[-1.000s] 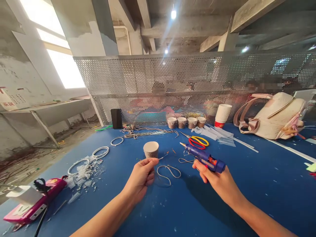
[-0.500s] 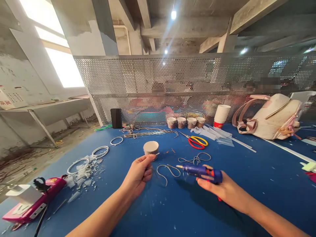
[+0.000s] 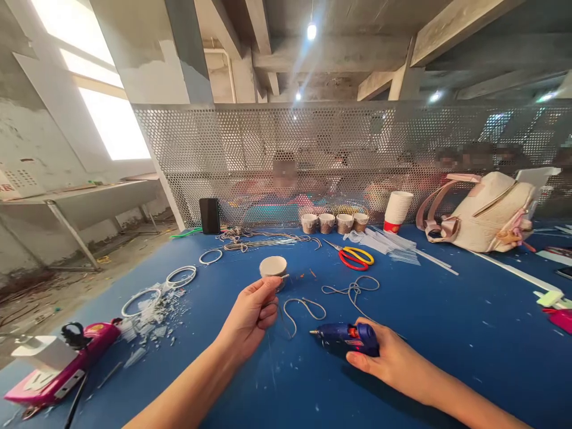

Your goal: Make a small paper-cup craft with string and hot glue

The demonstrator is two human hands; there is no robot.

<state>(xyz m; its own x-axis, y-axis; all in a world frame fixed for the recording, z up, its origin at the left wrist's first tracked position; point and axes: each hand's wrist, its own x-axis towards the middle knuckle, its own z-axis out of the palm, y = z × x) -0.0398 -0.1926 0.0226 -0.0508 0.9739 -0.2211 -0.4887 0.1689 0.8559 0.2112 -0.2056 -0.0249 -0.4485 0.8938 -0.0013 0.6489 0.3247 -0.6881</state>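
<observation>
My left hand [image 3: 254,310] is closed in a pinch on a thin grey cord [image 3: 305,302]; its pale tip pokes out past the fingertips, and the rest trails onto the table. Just behind those fingers stands a small cup [image 3: 273,266], its lower part partly hidden by the hand. My right hand [image 3: 379,357] is wrapped round a blue hot glue gun [image 3: 346,337], low over the table with its nozzle pointing left toward the cord. Another length of grey cord [image 3: 355,289] lies looped beyond the glue gun.
Scissors [image 3: 356,258], clear glue sticks [image 3: 393,245], several wrapped cups [image 3: 326,223] and stacked paper cups [image 3: 399,211] are farther back. White rings [image 3: 181,276], scraps and a pink power strip [image 3: 89,351] lie left. A bag [image 3: 485,214] sits right, before a perforated screen [image 3: 250,137].
My right hand has brought the glue gun down and to the left, closer to me. My left hand stays almost in place, pinching the cord beside the cup.
</observation>
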